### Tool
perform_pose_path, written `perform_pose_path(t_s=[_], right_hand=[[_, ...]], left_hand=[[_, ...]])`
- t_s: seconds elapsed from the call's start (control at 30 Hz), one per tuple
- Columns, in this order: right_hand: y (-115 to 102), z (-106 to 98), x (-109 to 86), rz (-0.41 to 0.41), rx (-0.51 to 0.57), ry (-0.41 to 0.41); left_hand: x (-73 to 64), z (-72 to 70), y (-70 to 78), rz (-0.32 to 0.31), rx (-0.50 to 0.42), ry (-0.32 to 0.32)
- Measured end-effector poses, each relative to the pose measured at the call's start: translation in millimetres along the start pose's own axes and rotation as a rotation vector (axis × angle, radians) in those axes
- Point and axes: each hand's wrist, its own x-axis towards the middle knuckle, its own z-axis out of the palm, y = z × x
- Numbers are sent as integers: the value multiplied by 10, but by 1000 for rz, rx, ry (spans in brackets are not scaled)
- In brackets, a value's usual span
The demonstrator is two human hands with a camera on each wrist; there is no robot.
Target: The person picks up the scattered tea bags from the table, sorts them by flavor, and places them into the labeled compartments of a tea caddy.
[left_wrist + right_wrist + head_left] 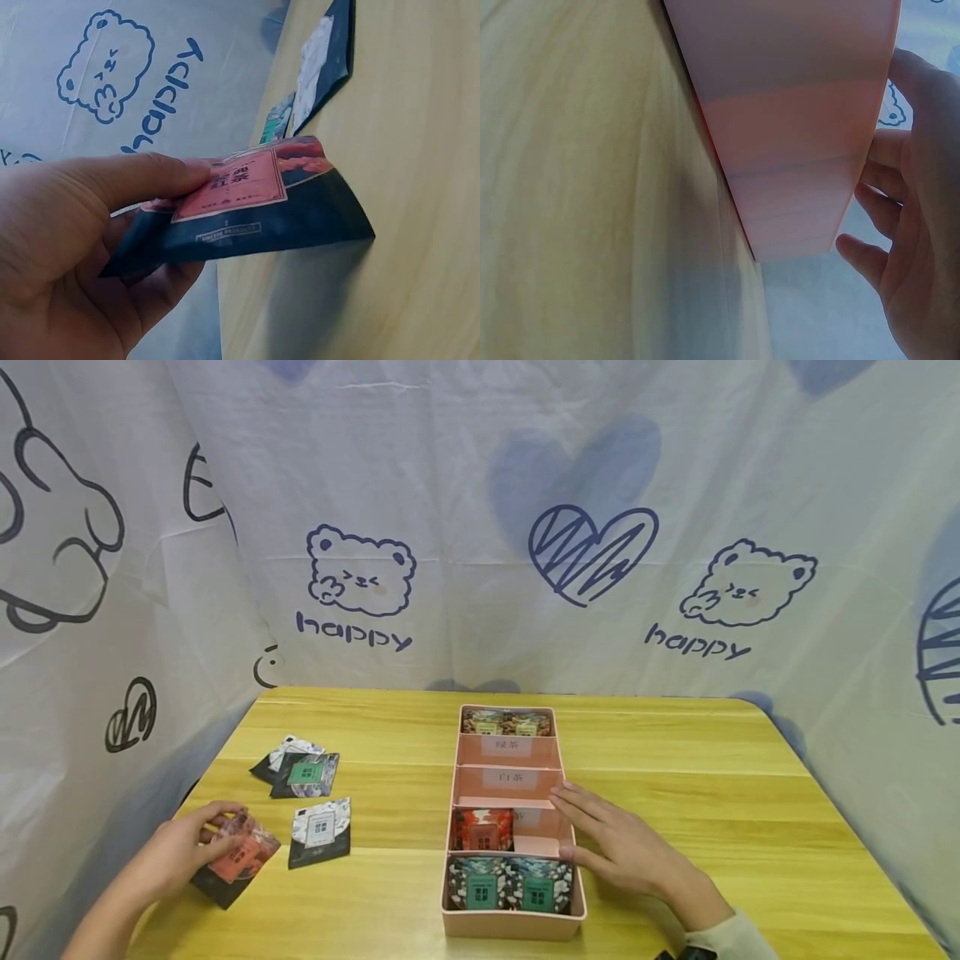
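My left hand [180,847] pinches a red and black tea sachet [232,202] between thumb and fingers, at the left of the table. In the left wrist view the sachet is tilted, its red label facing up. My right hand [630,843] lies along the right rim of a long pink divided box [513,927], fingers fairly straight, fingertips right at the edge. Inside the box, one red sachet [482,832] stands in the second compartment from the front. Two green-labelled sachets [477,885] fill the front one, and two yellow-labelled sachets [486,724] sit at the back.
A white and black sachet [320,831] lies between my left hand and the box. Behind it is a small overlapping pile with a green-labelled sachet [306,774] on top. Paper labels [510,778] mark the box's dividers. A printed curtain [465,527] hangs behind the table.
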Motion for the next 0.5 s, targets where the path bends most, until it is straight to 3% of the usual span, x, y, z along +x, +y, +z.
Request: perform_pose_path(t_s=[0.37, 0.5], right_hand=[[-1, 2, -1, -18, -11, 11], [-2, 5, -1, -29, -16, 20]], left_hand=[[49, 25, 144, 84, -128, 56], [96, 41, 238, 114, -127, 63]])
